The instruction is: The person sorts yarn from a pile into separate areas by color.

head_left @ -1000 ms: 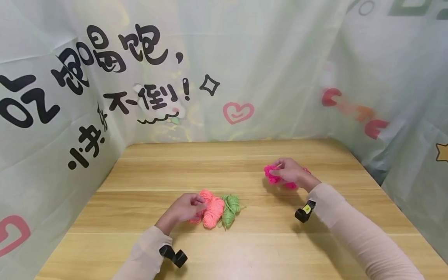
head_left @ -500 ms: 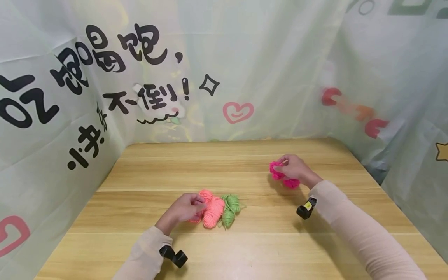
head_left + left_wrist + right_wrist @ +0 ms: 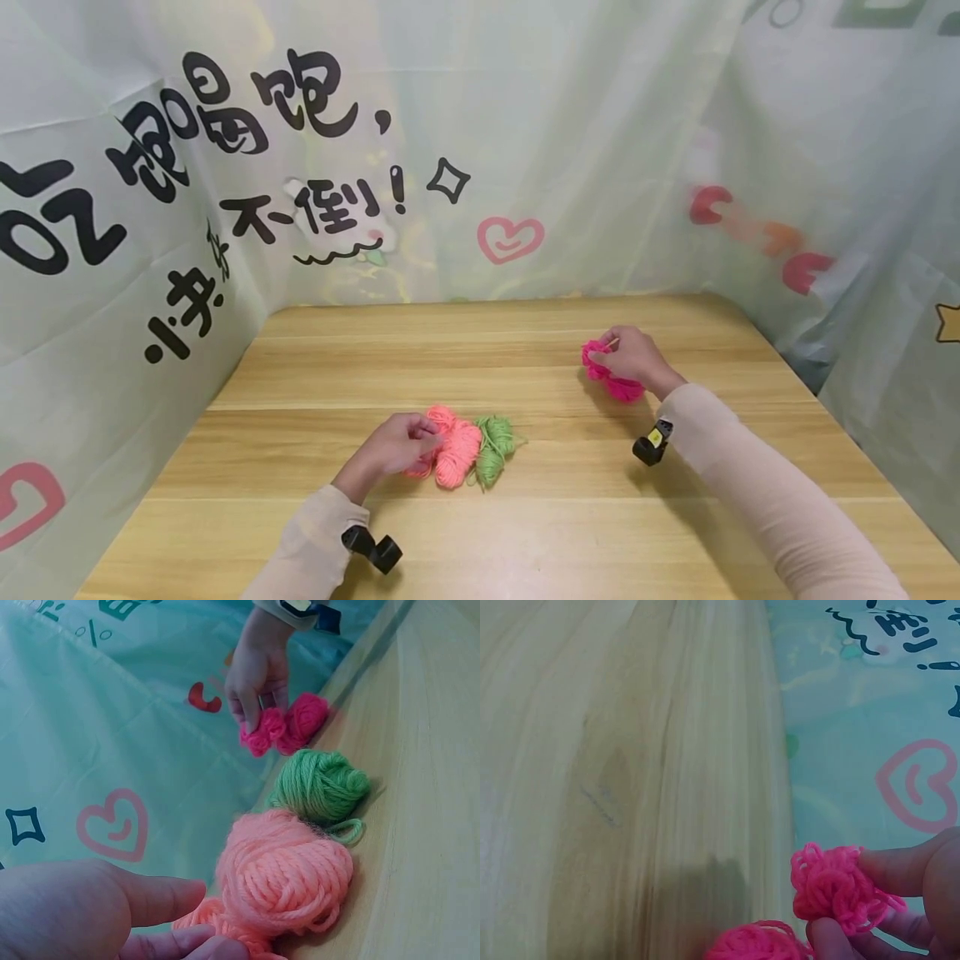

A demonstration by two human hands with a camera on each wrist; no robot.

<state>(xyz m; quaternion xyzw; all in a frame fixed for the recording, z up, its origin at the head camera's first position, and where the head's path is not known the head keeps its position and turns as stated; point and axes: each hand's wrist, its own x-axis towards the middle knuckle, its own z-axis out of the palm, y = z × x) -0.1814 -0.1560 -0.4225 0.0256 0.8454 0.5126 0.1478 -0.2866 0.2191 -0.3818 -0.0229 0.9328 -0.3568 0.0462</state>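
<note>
Well, a printed curtain (image 3: 600,108) is hanging behind the green yarn (image 3: 491,457) and to both sides of it, and a wood-grain table (image 3: 525,542) is lying beneath that yarn. Two pale sleeves (image 3: 772,492) are reaching in, one on either side of it. Farther back and to its right, the right hand (image 3: 633,358) is pinching one end of the pink yarn (image 3: 625,390). To its left, the left hand (image 3: 393,443) is bending its fingers at the coral yarn (image 3: 457,456); I cannot tell whether it is gripping. Just left of the green, the coral is running near to far, its far end leaning right; the green is pointing much the same way. The pink is slanting from far left to near right. One green, one pink and two coral bundles are showing, the second coral partly hidden.
</note>
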